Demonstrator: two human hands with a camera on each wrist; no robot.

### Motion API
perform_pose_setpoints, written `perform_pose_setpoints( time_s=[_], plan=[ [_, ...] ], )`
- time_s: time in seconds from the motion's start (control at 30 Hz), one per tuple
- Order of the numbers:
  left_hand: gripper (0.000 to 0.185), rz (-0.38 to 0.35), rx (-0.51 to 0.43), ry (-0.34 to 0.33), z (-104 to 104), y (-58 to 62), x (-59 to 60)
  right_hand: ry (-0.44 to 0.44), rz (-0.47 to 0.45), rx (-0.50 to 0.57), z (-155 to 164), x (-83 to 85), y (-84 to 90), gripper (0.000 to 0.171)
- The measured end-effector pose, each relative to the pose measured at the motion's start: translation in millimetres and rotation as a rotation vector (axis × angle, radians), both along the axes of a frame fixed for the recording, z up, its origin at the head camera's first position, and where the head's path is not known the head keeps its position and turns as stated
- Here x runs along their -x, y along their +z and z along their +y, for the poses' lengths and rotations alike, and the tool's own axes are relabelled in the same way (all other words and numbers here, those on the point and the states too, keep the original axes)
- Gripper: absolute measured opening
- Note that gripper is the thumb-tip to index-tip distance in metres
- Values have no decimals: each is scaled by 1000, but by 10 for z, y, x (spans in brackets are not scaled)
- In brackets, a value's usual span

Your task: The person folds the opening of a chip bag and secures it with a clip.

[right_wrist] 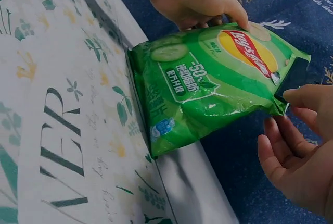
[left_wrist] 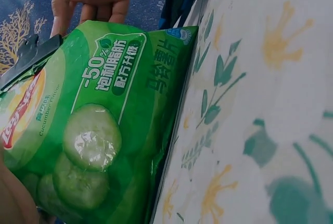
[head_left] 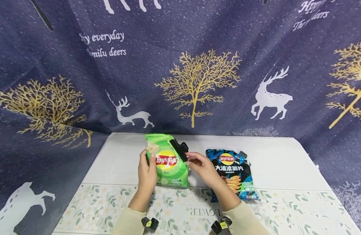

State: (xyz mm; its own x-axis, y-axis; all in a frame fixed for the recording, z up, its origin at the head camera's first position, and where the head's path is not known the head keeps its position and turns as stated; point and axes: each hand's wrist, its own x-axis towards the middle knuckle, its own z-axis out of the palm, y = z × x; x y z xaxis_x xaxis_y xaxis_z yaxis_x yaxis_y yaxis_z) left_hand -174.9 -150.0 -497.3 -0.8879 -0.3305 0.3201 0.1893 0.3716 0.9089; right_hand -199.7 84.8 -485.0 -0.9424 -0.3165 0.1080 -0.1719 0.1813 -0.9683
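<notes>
A green Lay's potato chip bag (head_left: 165, 174) stands tilted on the table, a black clip (head_left: 179, 149) lying slantwise across its upper right corner. My left hand (head_left: 148, 171) grips the bag by its left side, thumb on the front; the other fingers are mostly hidden behind it. My right hand (head_left: 202, 166) pinches the lower end of the clip with thumb and forefinger. The right wrist view shows the thumb on the clip's end (right_wrist: 292, 78) and the other fingers loosely bent below. Cucumber slices (left_wrist: 92, 136) are printed on the bag's front.
Right of the green bag lies a blue and black chip bag (head_left: 245, 178), partly behind my right forearm, with a dark clip (head_left: 243, 154) at its top right corner. A flower-patterned cover (head_left: 297, 209) spans the table's near part. A dark blue printed cloth (head_left: 174, 107) hangs behind.
</notes>
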Motion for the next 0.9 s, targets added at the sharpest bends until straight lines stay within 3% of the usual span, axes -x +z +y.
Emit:
perform_pose_setpoints(
  time_s=[0.13,0.3,0.53,0.9],
  plan=[
    [51,-24,17,-24,-50,-15,14,-39,-17,-15,-14,1,-30,35],
    [48,-62,46,-4,-81,-16,29,-74,-55,-10,-37,-5,-66,34],
    [47,-63,56,16,-90,-34,55,-60,-68,9,-41,-8,-93,38],
    [51,-141,72,23,-123,-102,104,7,-147,23,-76,-12,-149,45]
  ],
)
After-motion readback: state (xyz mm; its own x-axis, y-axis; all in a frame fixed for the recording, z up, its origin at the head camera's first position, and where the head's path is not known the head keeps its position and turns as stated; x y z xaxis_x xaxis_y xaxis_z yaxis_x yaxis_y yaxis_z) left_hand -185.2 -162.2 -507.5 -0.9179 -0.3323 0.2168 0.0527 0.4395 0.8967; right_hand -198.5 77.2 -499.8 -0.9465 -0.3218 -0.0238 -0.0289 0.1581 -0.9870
